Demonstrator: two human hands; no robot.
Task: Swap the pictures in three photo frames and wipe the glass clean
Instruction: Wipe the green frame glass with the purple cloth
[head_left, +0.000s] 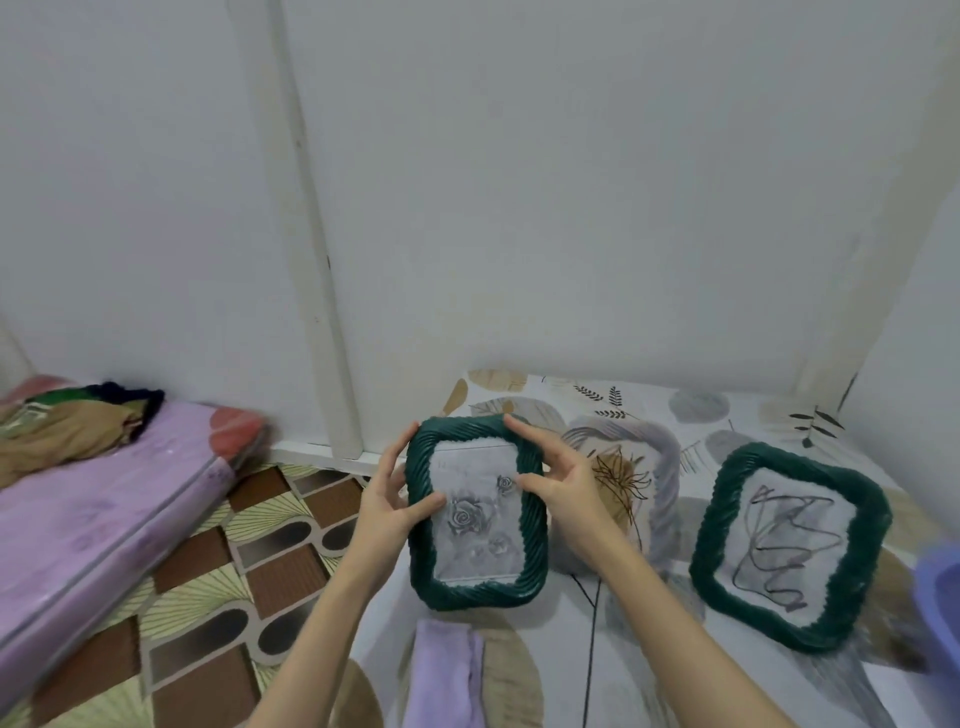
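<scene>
Nearest, a lilac cloth (447, 670) lies flat on the leaf-print desk (649, 691), just in front of the work. It looks soft and limp, so it should bunch easily for wiping.

Above it, both hands hold a green frame (475, 512) upright over the near-left edge of the desk. The left hand (387, 506) grasps the left rail, thumb on the glass face and fingers behind. The right hand (558, 491) grasps the upper right rail, with the forefinger along the top corner and the thumb on the glass. The picture in this frame shows grey roses.

Handling judgement:
- The frame appears rigid and light, as it is carried by finger grip alone.
- The twisted-rope moulding gives good purchase. Take hold on the rails, at opposite sides.
- The pane is probably fragile and smooth. Thumbs on it will leave marks, so grip the rails when wiping.

Behind and right of the held frame, a pale grey frame (662, 467) lies on the desk, partly hidden by the right hand. Its picture shows a brown line flower. Farther right, well apart, a second green frame (789, 545) lies flat with a dark scribble drawing.

A blue object (940, 597) is cut off at the right edge. It cannot be identified.

Labels: no brand or legible writing is visible. Faint marks near the top of the rose picture are too blurred to read.
</scene>
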